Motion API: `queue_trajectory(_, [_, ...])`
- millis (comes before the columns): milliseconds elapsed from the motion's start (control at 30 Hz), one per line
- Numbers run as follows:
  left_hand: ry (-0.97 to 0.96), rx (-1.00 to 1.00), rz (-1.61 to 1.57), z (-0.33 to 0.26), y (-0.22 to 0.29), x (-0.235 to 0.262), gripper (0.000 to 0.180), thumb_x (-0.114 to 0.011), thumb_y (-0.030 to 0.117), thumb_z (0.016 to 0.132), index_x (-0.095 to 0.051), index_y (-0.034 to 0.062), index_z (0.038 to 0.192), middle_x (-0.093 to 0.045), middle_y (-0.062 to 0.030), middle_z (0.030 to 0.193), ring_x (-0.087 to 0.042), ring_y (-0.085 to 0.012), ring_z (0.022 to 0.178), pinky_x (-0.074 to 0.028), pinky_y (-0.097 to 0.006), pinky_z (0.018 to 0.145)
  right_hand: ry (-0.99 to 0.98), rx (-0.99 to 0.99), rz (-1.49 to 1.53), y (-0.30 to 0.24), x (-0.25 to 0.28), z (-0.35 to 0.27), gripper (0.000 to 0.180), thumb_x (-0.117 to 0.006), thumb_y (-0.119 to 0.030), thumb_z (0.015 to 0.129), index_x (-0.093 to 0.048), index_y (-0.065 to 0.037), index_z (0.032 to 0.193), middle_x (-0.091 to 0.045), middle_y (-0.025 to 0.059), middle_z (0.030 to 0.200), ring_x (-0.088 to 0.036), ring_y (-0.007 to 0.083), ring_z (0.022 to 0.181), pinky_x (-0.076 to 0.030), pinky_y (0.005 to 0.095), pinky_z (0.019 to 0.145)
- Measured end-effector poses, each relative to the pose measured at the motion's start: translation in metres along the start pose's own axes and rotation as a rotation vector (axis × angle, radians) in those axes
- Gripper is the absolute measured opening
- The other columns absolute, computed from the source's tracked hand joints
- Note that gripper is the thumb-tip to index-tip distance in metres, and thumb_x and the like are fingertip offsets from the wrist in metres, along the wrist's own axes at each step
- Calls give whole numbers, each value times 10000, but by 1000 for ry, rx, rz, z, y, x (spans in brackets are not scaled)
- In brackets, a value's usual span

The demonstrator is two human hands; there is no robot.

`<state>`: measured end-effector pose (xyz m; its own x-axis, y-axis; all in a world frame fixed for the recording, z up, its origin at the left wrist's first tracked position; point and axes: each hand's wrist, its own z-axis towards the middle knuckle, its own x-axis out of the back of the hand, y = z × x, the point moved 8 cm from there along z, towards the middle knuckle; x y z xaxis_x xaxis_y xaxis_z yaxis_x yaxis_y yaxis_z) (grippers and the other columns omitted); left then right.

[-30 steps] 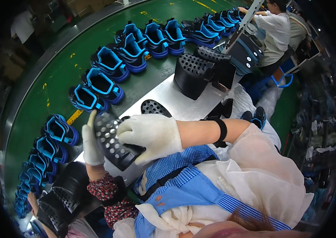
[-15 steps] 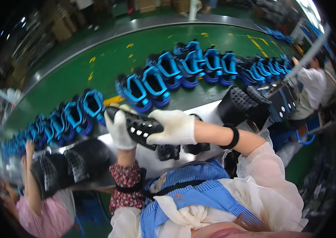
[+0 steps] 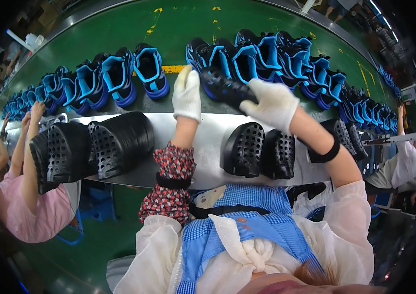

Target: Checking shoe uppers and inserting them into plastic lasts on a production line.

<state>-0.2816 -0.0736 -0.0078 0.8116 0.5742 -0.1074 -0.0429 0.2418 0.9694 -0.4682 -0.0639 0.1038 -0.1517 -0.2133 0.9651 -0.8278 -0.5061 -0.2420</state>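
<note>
vs half a sec ago i see both hands further out: the black sole (image 3: 223, 87) was held close over the steel bench, now it's up at the green belt (image 3: 119, 29), right against the row of blue shoes (image 3: 267, 56). view swung too, so the co-worker in pink (image 3: 31, 206) shows lower left w/ an arm raised.

left hand (image 3: 187, 94), white glove, fingers near straight & together, lying along the sole's left end; can't tell if it actually grips. right hand (image 3: 273, 102), white glove, fingers curled round the sole's right end, closed on it.

the sole: black, long, slightly tilted, right end lower, rows of small studs/holes on the face i see. it sits between the 2 hands, overlapping a blue & black shoe behind it.

on the steel bench (image 3: 208, 142) near my body: 2 black perforated soles (image 3: 259, 149) standing side by side; bigger stacks of same (image 3: 95, 147) to the left.
</note>
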Motion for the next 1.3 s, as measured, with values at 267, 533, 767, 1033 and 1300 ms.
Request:
queue_trajectory(267, [-104,-352,641,60,-10,-62,614,-606,322,810,-469,24,1329,-527,-234,1285,-495,-364,1200,-390,-395,1015,-281,-299,495,65,0,74,353,-616,-334,770,-582,15,815,-506,45,548,-466,120,388,-373,264,356])
queue_trajectory(533, [-196,248,466,117,-74,-52,397,-551,405,858,-684,84,1050,-673,-171,1015,-637,-332,913,-474,-369,833,-516,-238,50,58,-27,151,436,-577,-351,759,-640,74,834,-602,119,588,-556,183,432,-461,316,404])
queue_trajectory(767, [-152,309,363,101,-62,-41,482,-610,436,803,-671,38,1068,-671,-172,1065,-643,-292,977,-476,-360,863,-232,-126,-233,15,-89,186,292,-568,-138,832,-667,-49,1092,-635,180,1150,-619,322,1064,-514,380,883])
queue_trajectory(1033, [-671,19,815,6,2,-66,431,-569,400,813,-675,61,1058,-625,-194,1121,-605,-342,1007,-469,-401,887,-574,121,-475,12,-114,212,351,-577,-211,826,-654,-41,1123,-609,199,1194,-617,326,1063,-502,402,882])
queue_trajectory(1300, [-1215,249,1028,9,-74,-118,444,-529,394,850,-632,114,1179,-632,-148,1183,-628,-295,1032,-484,-365,884,-235,66,-390,12,-129,242,302,-513,-219,865,-679,-111,1092,-609,134,1226,-586,242,1130,-466,337,934])
